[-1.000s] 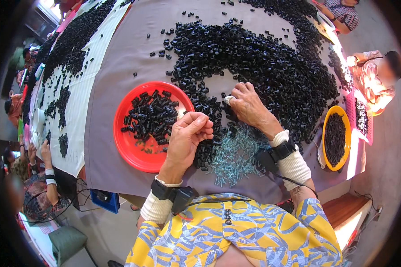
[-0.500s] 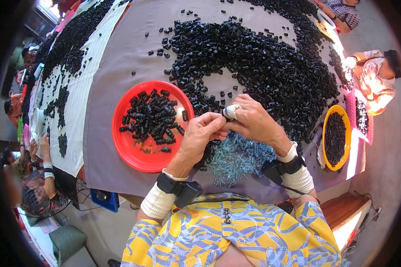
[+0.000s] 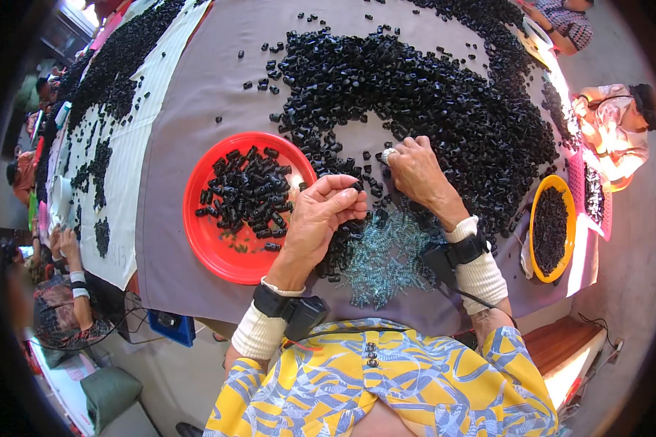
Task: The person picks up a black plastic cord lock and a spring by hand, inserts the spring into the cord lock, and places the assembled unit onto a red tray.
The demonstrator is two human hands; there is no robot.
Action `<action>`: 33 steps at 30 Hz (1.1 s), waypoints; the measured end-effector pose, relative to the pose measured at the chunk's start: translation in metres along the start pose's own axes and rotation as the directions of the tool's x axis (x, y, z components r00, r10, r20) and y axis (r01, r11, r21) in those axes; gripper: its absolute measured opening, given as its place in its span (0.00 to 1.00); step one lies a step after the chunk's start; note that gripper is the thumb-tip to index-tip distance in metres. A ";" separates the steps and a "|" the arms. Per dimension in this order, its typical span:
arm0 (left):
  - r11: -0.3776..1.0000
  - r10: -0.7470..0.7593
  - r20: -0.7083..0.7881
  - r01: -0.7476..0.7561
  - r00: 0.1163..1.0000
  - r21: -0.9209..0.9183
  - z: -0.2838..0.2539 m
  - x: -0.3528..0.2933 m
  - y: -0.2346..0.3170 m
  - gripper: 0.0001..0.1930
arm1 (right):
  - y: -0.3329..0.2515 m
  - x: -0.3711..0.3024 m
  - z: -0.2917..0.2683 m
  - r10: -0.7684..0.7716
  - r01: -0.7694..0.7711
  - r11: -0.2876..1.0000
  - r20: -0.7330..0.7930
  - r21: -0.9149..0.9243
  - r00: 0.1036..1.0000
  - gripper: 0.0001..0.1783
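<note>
Beside the red basin [image 3: 204, 247], the left hand [image 3: 329, 207] is pinching a small black piece [image 3: 356, 186]; at the black pile [image 3: 434, 95], the right hand [image 3: 415, 173] is holding its fingers bent, whether around anything I cannot tell; a light, steady pinch is probably suiting so small a piece.

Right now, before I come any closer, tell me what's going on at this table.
A person's left hand pinches a small dark piece at the fingertips, to the right of a red basin partly filled with black parts. The right hand is over a large pile of small black parts; whether it grips one is hard to tell. Nearer the body lies a heap of bluish coil-shaped pieces, and farther right stands a yellow basin of dark pieces.
</note>
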State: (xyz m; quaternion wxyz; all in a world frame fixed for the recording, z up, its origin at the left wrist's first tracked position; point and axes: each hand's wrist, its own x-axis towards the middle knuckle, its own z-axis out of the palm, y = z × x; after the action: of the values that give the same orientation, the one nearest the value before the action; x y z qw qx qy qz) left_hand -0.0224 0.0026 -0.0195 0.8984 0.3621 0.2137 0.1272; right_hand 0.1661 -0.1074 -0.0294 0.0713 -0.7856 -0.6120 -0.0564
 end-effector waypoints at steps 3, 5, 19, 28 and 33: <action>1.000 0.009 -0.005 -0.009 1.000 -0.010 -0.001 0.002 0.000 0.09 | 0.002 0.001 0.004 -0.059 0.059 0.998 -0.011 -0.015 0.998 0.05; 1.000 0.005 -0.007 -0.005 1.000 -0.011 -0.003 0.003 -0.001 0.09 | 0.003 0.000 0.003 -0.084 0.084 0.996 0.009 -0.017 0.996 0.06; 1.000 0.025 0.019 -0.025 1.000 -0.013 -0.002 0.002 0.001 0.10 | 0.000 0.002 -0.010 -0.030 0.054 0.936 -0.074 0.348 0.997 0.06; 0.996 0.058 0.022 -0.059 0.998 0.065 0.004 0.002 -0.001 0.11 | -0.030 0.001 -0.055 0.124 0.026 0.578 -0.120 0.815 0.985 0.08; 0.979 0.110 0.030 -0.114 0.993 0.171 0.006 0.000 -0.001 0.11 | -0.031 0.001 -0.056 0.007 0.124 0.647 -0.169 0.752 0.986 0.08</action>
State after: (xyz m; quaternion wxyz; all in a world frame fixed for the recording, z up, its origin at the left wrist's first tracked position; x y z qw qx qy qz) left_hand -0.0189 -0.0020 -0.0165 0.8573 0.4510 0.1940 0.1548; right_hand 0.1363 -0.1095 0.0274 0.4396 -0.6561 -0.5968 0.1415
